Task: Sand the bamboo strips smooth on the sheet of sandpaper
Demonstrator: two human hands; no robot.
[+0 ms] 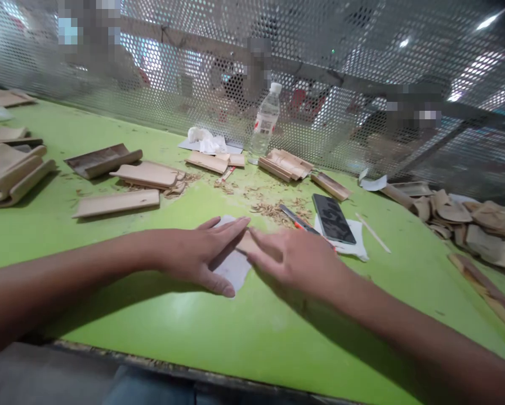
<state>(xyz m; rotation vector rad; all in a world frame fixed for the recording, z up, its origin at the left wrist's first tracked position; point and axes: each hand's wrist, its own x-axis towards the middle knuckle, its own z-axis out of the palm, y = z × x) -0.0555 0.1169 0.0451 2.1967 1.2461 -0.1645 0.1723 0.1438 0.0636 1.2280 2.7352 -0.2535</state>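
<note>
My left hand point(201, 250) lies flat, palm down and fingers stretched, over a white sheet point(237, 273) on the green table. The thumb stands apart from the other fingers. My right hand point(296, 256) has thumb and forefinger on a small flat tan piece point(246, 243), which looks like wood or bamboo. This piece rests over the sheet, its left part under my left fingers. Just beyond my right hand lies a cutter knife point(296, 218) with orange on its handle, partly hidden by the hand.
Curved wooden pieces point(146, 173) lie left and along the back; more are heaped at the right point(484, 222). Shavings point(277, 211) litter the middle. A phone point(334, 219) rests on white paper. A water bottle point(264, 125) stands before the perforated metal screen point(184, 101), with people behind it.
</note>
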